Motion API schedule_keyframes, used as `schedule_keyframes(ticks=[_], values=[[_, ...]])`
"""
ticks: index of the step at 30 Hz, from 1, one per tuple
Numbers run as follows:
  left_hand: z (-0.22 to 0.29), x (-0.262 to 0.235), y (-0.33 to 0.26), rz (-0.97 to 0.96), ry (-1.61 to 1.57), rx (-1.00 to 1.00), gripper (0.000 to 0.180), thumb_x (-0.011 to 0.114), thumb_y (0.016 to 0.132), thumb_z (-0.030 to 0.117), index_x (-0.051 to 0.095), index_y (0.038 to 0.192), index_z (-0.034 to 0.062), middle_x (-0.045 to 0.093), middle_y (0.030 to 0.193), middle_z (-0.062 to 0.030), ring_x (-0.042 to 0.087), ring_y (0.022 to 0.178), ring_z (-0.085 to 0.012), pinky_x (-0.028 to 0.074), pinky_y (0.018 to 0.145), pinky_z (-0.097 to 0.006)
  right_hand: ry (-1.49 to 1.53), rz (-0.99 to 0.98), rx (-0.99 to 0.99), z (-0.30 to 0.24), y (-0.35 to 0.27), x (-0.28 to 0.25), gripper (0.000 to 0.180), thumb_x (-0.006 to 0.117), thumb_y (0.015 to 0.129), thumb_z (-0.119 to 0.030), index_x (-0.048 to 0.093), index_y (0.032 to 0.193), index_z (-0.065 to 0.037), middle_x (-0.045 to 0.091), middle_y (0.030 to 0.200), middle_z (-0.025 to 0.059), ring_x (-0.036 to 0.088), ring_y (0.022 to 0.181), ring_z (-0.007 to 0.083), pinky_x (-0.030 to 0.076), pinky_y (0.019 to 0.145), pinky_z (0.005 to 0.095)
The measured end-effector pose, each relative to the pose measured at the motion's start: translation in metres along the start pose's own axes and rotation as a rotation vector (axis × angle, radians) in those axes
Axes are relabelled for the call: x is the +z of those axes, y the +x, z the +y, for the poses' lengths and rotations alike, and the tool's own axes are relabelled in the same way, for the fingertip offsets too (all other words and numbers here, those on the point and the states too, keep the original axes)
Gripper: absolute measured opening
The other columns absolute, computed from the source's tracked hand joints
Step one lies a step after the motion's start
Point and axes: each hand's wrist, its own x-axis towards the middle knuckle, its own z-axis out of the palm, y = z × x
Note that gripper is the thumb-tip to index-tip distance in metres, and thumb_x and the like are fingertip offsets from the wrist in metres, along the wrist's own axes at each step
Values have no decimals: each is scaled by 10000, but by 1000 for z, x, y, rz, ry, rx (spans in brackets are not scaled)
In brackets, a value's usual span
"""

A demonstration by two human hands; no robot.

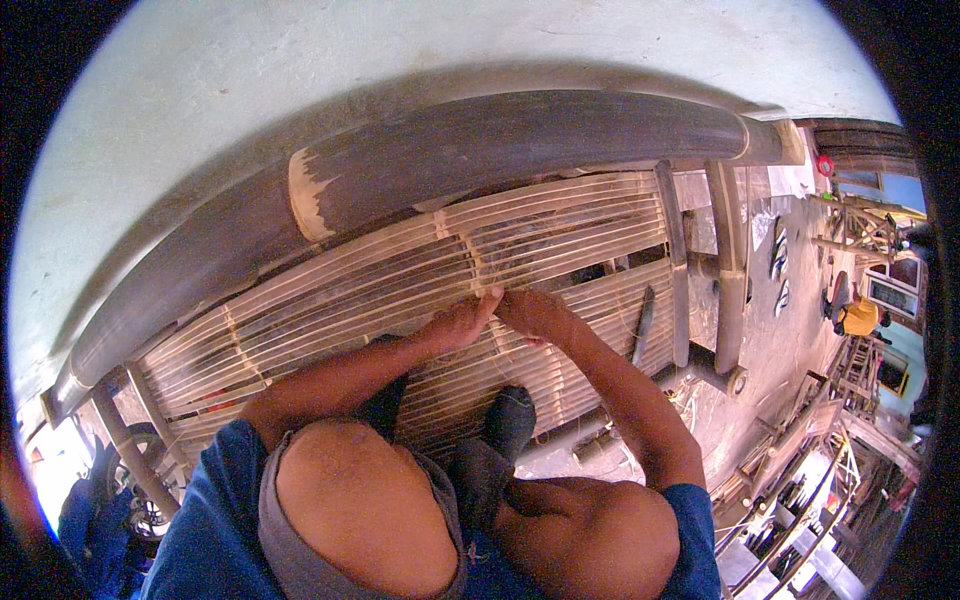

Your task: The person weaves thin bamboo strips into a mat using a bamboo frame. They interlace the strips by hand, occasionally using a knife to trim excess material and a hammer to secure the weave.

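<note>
Both hands meet over a bench seat of split bamboo slats [350, 270], near a crosswise binding [468, 250] that ties the slats. My left hand [460, 322] is closed, its thumb and fingertips pinched near the binding. Right beside it my right hand [535, 314] is bent down with its fingers curled in. The two hands touch or nearly touch at the fingertips. Whatever lies between the fingers is too small or hidden to make out. To the right of my right hand, a long dark-bladed knife [643, 325] rests on the slats.
A thick dark bamboo pole [510, 130] runs along the bench's far side against a pale wall [400, 40]. My foot in a dark sock [510, 422] rests on the slats. Bamboo posts [727, 260] stand at the right end. A person in yellow [858, 318] is farther off.
</note>
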Motion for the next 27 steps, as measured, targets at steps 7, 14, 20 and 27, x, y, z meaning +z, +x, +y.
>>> schedule_keyframes(ticks=[7, 14, 20, 27], values=[[-10, 9, -17, 83, 250, -23, 482, 349, 1028, 479, 578, 1234, 108, 678, 1095, -198, 663, 962, -411, 547, 819, -537, -838, 364, -217, 18, -13, 10, 214, 542, 919, -253, 695, 979, -116, 717, 807, 150, 713, 695, 317, 570, 632, 475], [-14, 12, -15, 129, 179, 24, 477, 382, 1016, 483, 617, 1184, 103, 688, 1050, -187, 680, 929, -383, 559, 760, -534, -858, 503, -153, 44, -44, -25, 165, 539, 941, -226, 610, 993, -86, 694, 704, 141, 709, 661, 333, 548, 536, 462], [-7, 24, -1, 98, 254, -139, 578, 322, 1001, 553, 672, 1094, 102, 676, 1069, -182, 662, 993, -397, 522, 764, -600, -607, 709, 20, 65, -67, -35, 241, 545, 981, -316, 591, 1030, -84, 684, 750, 191, 693, 666, 373, 533, 541, 469], [22, 2, -13, 79, 182, -334, 505, 409, 968, 536, 704, 1096, 148, 704, 1035, -151, 680, 955, -359, 531, 824, -501, 209, 766, -166, 76, -12, 52, 226, 564, 991, -243, 586, 981, -18, 645, 743, 210, 679, 623, 316, 510, 536, 420]])
